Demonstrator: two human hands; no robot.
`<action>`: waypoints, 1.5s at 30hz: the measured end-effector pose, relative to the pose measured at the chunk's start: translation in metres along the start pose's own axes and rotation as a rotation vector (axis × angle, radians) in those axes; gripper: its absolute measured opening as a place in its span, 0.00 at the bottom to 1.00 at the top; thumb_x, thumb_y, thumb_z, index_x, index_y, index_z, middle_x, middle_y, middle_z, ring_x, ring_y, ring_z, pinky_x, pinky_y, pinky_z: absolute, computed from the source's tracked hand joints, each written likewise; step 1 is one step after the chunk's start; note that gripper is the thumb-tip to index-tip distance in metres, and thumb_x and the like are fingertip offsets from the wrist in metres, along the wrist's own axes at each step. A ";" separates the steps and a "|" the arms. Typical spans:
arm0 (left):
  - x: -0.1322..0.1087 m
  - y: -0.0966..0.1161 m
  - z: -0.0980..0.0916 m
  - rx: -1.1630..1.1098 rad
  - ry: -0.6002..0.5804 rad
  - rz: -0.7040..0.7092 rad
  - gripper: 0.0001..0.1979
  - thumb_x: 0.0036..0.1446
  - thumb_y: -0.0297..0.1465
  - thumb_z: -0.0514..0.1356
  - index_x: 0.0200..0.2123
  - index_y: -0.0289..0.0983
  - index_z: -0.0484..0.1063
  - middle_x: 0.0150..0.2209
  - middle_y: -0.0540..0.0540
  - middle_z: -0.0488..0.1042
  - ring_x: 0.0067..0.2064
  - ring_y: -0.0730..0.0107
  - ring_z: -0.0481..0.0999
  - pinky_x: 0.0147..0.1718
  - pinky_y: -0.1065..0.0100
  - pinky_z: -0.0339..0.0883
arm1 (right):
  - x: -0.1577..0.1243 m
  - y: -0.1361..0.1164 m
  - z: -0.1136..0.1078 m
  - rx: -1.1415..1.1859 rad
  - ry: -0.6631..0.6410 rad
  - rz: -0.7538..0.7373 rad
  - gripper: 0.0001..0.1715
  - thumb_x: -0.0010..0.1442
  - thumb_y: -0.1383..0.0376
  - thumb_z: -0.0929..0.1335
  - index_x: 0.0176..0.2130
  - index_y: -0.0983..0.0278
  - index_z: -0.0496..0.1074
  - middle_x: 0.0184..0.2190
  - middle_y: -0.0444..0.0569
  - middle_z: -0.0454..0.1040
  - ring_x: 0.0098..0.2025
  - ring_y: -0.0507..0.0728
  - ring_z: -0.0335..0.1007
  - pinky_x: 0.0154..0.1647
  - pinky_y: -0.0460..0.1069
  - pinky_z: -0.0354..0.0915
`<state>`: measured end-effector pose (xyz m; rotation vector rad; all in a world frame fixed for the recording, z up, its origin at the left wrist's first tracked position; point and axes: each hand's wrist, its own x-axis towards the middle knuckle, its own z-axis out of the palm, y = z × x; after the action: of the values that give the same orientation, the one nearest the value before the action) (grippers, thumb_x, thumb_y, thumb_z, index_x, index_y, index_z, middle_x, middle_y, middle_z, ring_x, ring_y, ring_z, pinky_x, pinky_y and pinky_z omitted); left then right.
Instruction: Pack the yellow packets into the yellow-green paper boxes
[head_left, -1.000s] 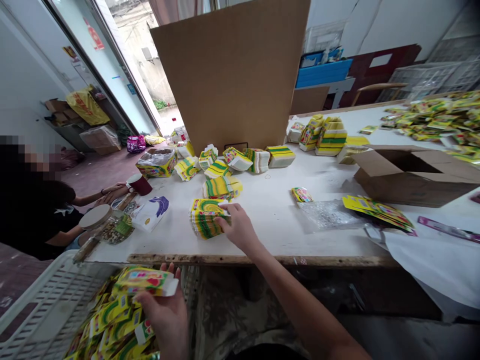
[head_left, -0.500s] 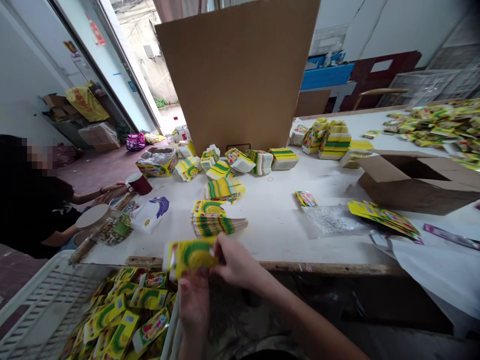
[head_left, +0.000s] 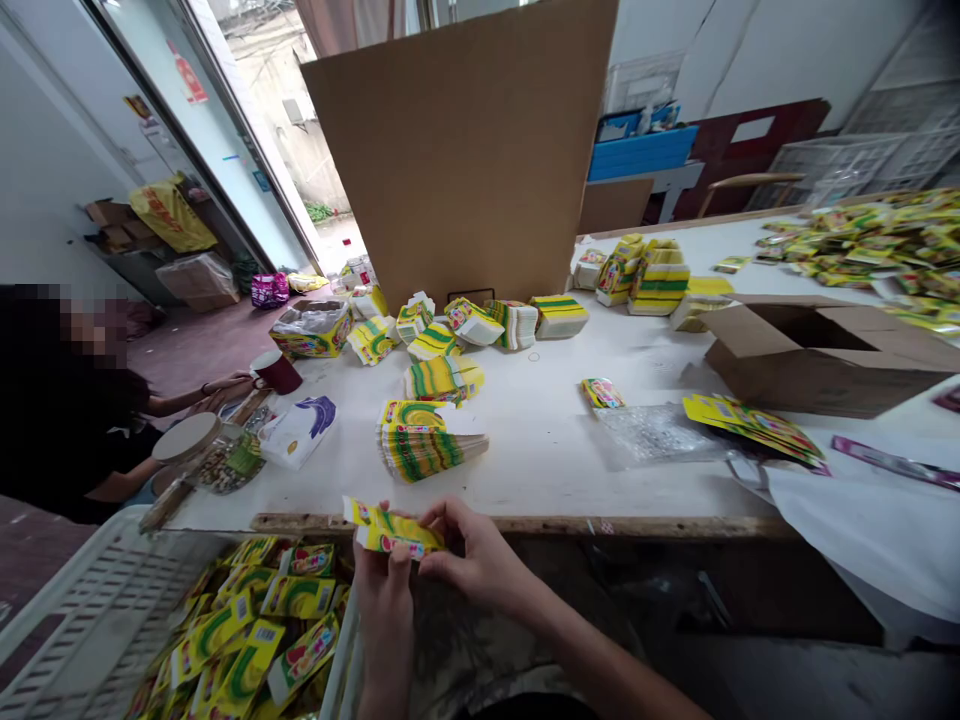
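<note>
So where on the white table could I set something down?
The widest bare patch on the table lies between the fanned cartons and the clear plastic bag; a narrower strip separates those cartons from the purple-printed packet. Carton bundles crowd near the cardboard panel, and a heap of packets covers the far right.

Daylight enters through a doorway at far left, beside a pale wall and reddish floor. A wood-edged white surface spans the middle; a wooden chair stands far right.
</note>
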<state>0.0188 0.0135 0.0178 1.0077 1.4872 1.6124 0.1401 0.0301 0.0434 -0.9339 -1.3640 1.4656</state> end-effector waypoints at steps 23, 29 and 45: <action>0.006 0.020 -0.006 0.675 -0.508 0.207 0.34 0.47 0.40 0.64 0.54 0.35 0.56 0.41 0.41 0.76 0.40 0.55 0.77 0.38 0.59 0.72 | -0.009 -0.012 -0.027 -0.264 0.210 -0.231 0.40 0.58 0.61 0.67 0.65 0.65 0.50 0.63 0.58 0.57 0.63 0.65 0.52 0.62 0.61 0.52; -0.005 0.002 0.000 0.663 -0.461 0.438 0.31 0.51 0.35 0.61 0.56 0.38 0.52 0.46 0.39 0.75 0.43 0.57 0.78 0.37 0.62 0.73 | 0.001 0.003 -0.022 0.330 -0.062 0.184 0.28 0.58 0.58 0.67 0.56 0.64 0.65 0.49 0.52 0.73 0.52 0.62 0.69 0.56 0.58 0.61; 0.010 0.005 -0.010 0.720 -0.415 0.396 0.25 0.51 0.37 0.63 0.50 0.37 0.60 0.44 0.39 0.70 0.45 0.55 0.73 0.43 0.54 0.69 | -0.004 0.013 -0.044 -0.535 -0.075 -0.321 0.35 0.64 0.67 0.62 0.66 0.67 0.48 0.67 0.61 0.46 0.68 0.61 0.43 0.65 0.57 0.51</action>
<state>0.0058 0.0177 0.0231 2.0017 1.6598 0.9864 0.1812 0.0398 0.0258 -0.9311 -1.9127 0.9138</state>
